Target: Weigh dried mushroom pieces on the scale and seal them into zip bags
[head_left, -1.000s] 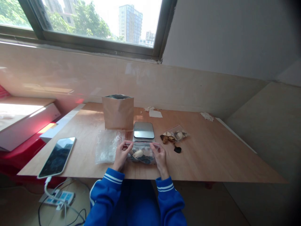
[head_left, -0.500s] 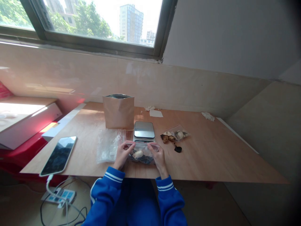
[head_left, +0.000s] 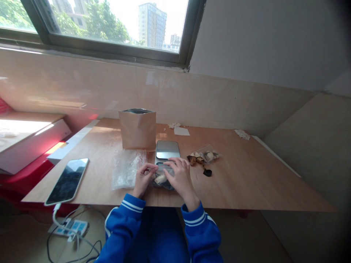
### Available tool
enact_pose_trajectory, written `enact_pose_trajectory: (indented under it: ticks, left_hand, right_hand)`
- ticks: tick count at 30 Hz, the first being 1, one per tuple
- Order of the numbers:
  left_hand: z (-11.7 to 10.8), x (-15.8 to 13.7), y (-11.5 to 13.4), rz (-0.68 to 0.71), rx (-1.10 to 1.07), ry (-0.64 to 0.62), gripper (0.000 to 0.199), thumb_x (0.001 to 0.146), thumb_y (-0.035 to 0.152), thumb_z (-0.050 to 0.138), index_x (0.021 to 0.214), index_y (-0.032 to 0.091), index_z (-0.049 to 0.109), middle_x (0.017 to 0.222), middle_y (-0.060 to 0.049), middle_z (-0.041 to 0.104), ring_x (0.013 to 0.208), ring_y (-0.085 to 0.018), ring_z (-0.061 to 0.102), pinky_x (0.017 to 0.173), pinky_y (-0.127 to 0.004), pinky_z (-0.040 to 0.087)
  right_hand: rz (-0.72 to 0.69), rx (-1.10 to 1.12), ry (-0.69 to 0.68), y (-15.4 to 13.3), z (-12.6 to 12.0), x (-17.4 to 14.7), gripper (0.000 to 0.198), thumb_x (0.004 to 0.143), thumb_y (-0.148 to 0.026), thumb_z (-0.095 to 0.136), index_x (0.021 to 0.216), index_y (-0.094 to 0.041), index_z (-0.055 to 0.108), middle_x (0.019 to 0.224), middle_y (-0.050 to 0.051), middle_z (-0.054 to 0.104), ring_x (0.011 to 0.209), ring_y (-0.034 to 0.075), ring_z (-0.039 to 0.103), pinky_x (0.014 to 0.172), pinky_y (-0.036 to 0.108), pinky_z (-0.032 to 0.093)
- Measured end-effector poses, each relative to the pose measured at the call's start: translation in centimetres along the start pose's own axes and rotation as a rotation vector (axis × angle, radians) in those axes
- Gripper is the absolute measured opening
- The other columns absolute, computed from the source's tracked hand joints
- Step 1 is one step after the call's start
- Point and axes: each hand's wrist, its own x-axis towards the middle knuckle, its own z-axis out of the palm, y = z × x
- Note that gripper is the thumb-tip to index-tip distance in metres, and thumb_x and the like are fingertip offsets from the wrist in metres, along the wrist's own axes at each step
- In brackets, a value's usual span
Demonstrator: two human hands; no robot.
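1. Near the front edge of the table (head_left: 246,186), in front of the scale (head_left: 168,150), a clear zip bag (head_left: 160,174) of pale and dark pieces is positioned.
2. Its top edge is pinched at the left by the left hand (head_left: 142,179).
3. Its right side is partly covered by the right hand (head_left: 179,177); whether the bag is gripped there cannot be told.
4. On the left, flat clear bags (head_left: 124,173) are laid near an upright brown pouch (head_left: 137,129).
5. On the right, brown pieces (head_left: 192,160) are set beside a second filled bag (head_left: 210,155).
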Motion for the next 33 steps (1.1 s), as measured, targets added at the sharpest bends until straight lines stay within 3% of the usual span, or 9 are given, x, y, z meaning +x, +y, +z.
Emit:
enact_pose_trajectory:
  ticks: [3,6,13,19,24,30,33]
  left_hand:
    - [-0.1,0.0,-0.1,0.010,-0.038,-0.006,0.018,0.075,0.035,0.072,0.078,0.018,0.072,0.080,-0.004,0.071,0.078,-0.018,0.065,0.076,-0.030,0.051]
    - [-0.1,0.0,-0.1,-0.004,-0.060,0.004,0.017,0.076,0.035,0.070,0.078,0.018,0.072,0.080,-0.005,0.072,0.080,-0.019,0.066,0.077,-0.031,0.051]
    - [0.1,0.0,-0.1,-0.042,-0.074,-0.033,0.021,0.079,0.038,0.068,0.079,0.017,0.071,0.080,-0.005,0.072,0.080,-0.019,0.066,0.077,-0.030,0.049]
    - [0.0,0.0,0.0,-0.015,-0.032,0.073,0.022,0.080,0.039,0.067,0.079,0.018,0.069,0.077,-0.002,0.068,0.075,-0.016,0.061,0.071,-0.026,0.046]
    - [0.0,0.0,0.2,-0.026,-0.022,0.069,0.024,0.078,0.041,0.068,0.077,0.017,0.069,0.075,-0.003,0.067,0.073,-0.016,0.060,0.069,-0.027,0.046]
    - [-0.1,0.0,0.5,-0.059,-0.053,0.089,0.027,0.078,0.044,0.067,0.078,0.018,0.069,0.075,-0.003,0.068,0.071,-0.016,0.060,0.067,-0.026,0.046]
    - [-0.1,0.0,0.4,-0.054,-0.052,0.071,0.027,0.078,0.045,0.068,0.079,0.018,0.069,0.076,-0.003,0.069,0.072,-0.016,0.060,0.068,-0.027,0.046]
  right_hand:
    - [-0.044,-0.108,-0.280,-1.7,-0.2,1.4,0.016,0.093,-0.031,0.056,0.089,-0.023,0.069,0.086,0.004,0.071,0.089,0.021,0.060,0.093,0.039,0.036]
    - [-0.053,-0.197,-0.384,-2.2,-0.1,2.3,0.021,0.096,-0.029,0.050,0.087,-0.023,0.068,0.076,0.004,0.069,0.078,0.019,0.061,0.080,0.032,0.037]
    - [-0.078,-0.263,-0.365,-1.9,0.4,2.4,0.023,0.091,-0.011,0.047,0.082,-0.022,0.065,0.070,0.003,0.068,0.068,0.017,0.060,0.073,0.030,0.028]
    - [-0.032,-0.150,-0.336,-1.1,-0.2,2.3,0.025,0.098,-0.029,0.047,0.086,-0.024,0.068,0.075,0.001,0.072,0.070,0.016,0.062,0.075,0.029,0.029]
    - [-0.007,-0.129,-0.357,-0.4,-0.6,2.2,0.026,0.097,-0.025,0.049,0.082,-0.023,0.070,0.075,0.001,0.074,0.065,0.014,0.060,0.076,0.030,0.030]
    - [-0.018,-0.055,-0.274,0.7,-0.7,1.8,0.022,0.096,-0.028,0.052,0.091,-0.026,0.073,0.092,0.001,0.075,0.085,0.018,0.063,0.078,0.031,0.033]
    - [0.014,-0.112,-0.271,1.1,-1.3,1.7,0.022,0.095,-0.028,0.053,0.090,-0.026,0.074,0.086,0.003,0.074,0.080,0.019,0.062,0.075,0.031,0.034]
